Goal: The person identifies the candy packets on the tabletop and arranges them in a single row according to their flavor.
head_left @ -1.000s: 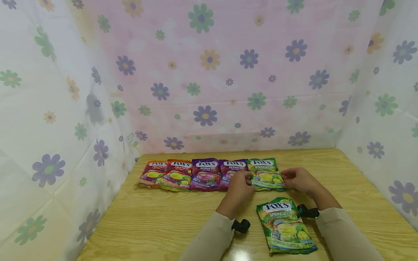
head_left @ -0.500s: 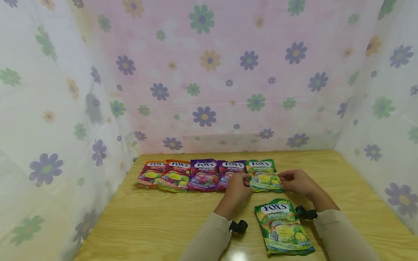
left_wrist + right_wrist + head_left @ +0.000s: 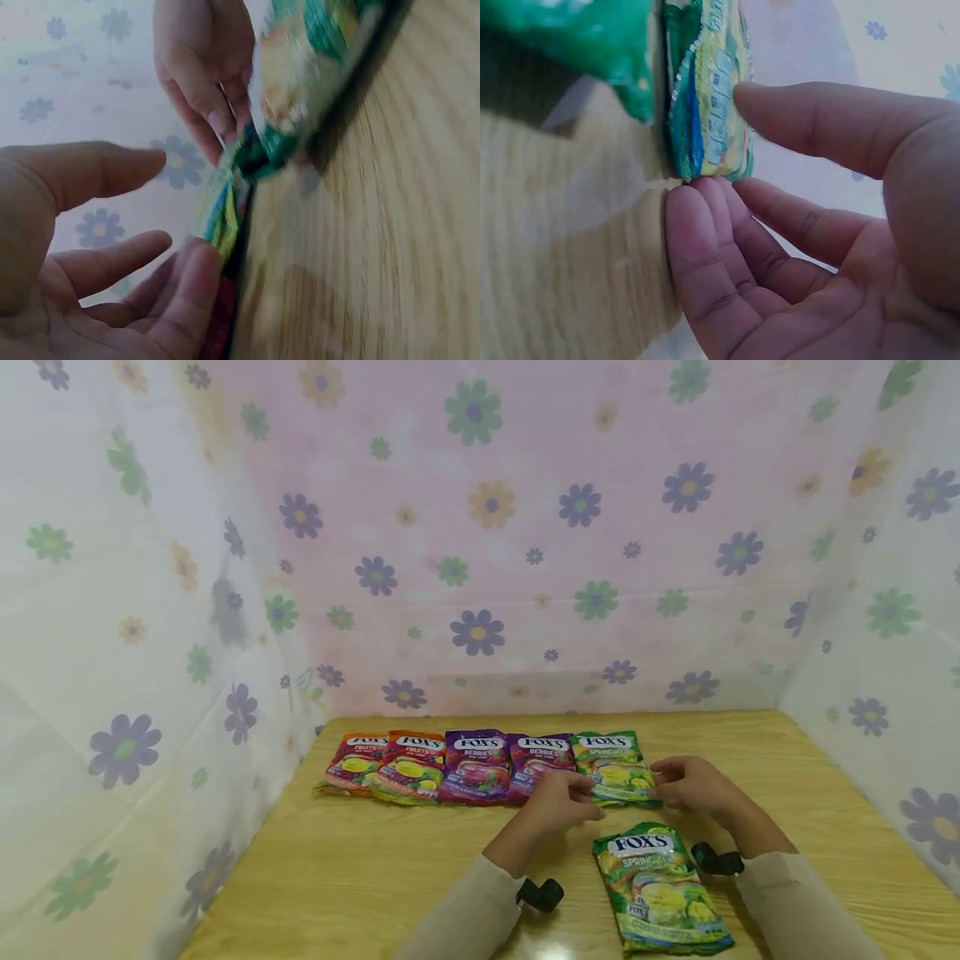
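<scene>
A green Fox's Spring Tea candy bag (image 3: 611, 767) lies flat at the right end of a row of candy bags. My left hand (image 3: 553, 808) is by its lower left corner, over the lower part of a purple Berries bag (image 3: 542, 762). In the left wrist view, the thumb stands well apart from the loosely bent fingers, with nothing gripped between them. My right hand (image 3: 699, 792) touches the green bag's right edge with its fingertips (image 3: 694, 217); the thumb is held apart from the fingers. Nearer me, between the forearms, lies a second Spring Tea bag (image 3: 663, 893).
Another purple Berries bag (image 3: 476, 767) and two orange-red Fruits bags, one (image 3: 408, 768) overlapping the other (image 3: 352, 766), continue the row leftward. All lie on a wooden table (image 3: 360, 877). Flower-print cloth (image 3: 517, 585) encloses the back and sides.
My left hand has drawn back from the green bag's left edge, toward me, its thumb and fingers spreading. The right hand stays at the right edge. The bags keep their places.
</scene>
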Demonstrator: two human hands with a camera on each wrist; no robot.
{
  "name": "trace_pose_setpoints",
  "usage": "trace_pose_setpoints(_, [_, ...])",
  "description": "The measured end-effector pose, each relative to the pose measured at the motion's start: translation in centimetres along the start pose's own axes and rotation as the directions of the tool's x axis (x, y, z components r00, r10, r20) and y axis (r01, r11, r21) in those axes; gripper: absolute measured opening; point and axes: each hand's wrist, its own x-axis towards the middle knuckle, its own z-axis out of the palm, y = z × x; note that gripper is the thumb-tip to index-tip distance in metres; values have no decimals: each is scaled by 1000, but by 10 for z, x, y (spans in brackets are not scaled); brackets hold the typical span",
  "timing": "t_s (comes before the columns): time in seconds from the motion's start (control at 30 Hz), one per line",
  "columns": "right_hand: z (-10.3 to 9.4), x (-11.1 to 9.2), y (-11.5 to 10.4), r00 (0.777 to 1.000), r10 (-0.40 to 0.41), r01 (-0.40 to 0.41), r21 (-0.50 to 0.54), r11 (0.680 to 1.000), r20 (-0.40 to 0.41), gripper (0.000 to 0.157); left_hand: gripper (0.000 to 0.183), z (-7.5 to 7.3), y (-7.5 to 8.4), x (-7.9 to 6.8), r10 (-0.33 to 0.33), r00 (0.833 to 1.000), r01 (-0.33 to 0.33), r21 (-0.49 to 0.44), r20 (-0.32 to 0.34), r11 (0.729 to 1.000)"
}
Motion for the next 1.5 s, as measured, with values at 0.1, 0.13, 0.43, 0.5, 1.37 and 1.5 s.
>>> trace_pose_setpoints(0.1, [1,-1,0,1000,4,-4,-6,1000,4,71,50,-3,2,-8,-12,998,17,-74,58,997])
trace_pose_setpoints(0.13, [0,-1,1,1000,4,-3,-3,1000,4,71,51,-4,3,-10,-8,997,15,-94,71,995])
trace_pose_setpoints(0.43, [-13,-16,9,999,29,-30,32,999,24,62,49,-10,3,-28,-75,983,111,-221,165,969])
trace_pose_setpoints(0.5, [-18,-22,11,999,31,-32,33,999,39,62,49,-11,3,-33,-90,979,133,-238,184,962])
trace_pose_setpoints(1.37, [-44,-83,33,932,75,-154,202,967,354,58,52,-22,1,-83,-202,904,312,-259,377,914])
trace_pose_setpoints(1.5, [-39,-88,30,920,79,-168,204,964,384,53,46,-18,3,-89,-207,875,327,-222,437,918])
